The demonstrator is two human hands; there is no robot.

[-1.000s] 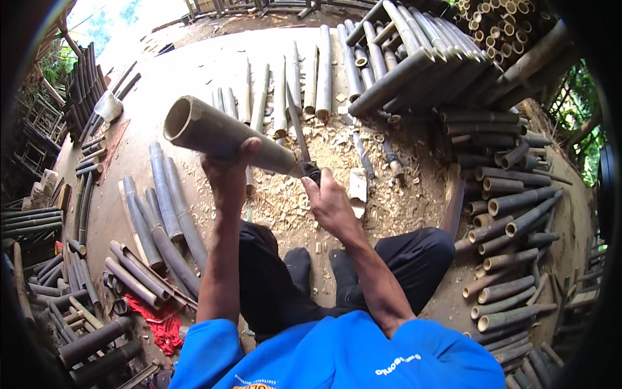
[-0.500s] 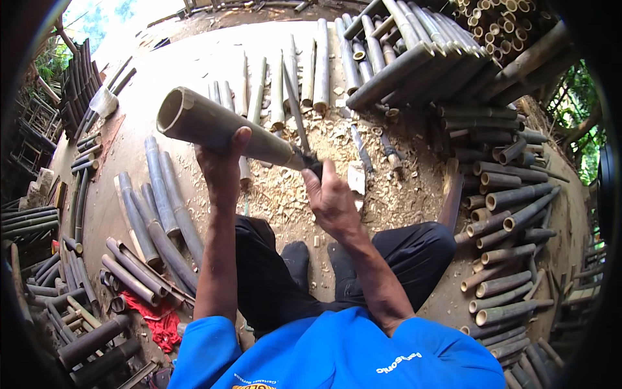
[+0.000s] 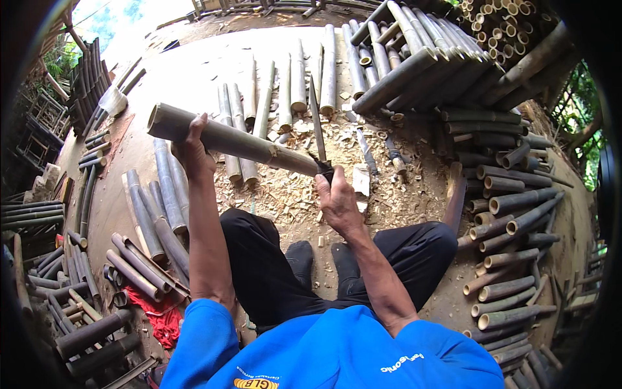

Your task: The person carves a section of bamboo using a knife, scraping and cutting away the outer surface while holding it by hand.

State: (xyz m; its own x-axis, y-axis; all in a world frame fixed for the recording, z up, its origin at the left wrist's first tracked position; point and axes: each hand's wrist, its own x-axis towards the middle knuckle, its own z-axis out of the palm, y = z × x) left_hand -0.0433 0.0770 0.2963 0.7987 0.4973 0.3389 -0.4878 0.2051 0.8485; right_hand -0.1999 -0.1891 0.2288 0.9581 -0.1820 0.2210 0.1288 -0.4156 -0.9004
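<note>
Hands: left point(image 3: 191, 146) grips bamboo pole point(image 3: 227, 137), right point(image 3: 337, 201) grips knife point(image 3: 316, 123).

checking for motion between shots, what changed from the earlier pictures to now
The knife in the right hand swung up: its blade now points away, upright above the bamboo pole. The left hand kept its grip near the pole's open end, and the pole stayed raised at about the same slant.

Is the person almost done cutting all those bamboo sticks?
Not nearly. Done: split bamboo strips lie in a row, with shavings on the ground. In hand: the left hand holds up a bamboo pole while the right hand holds a knife at its end. Left: piles of whole poles.
</note>
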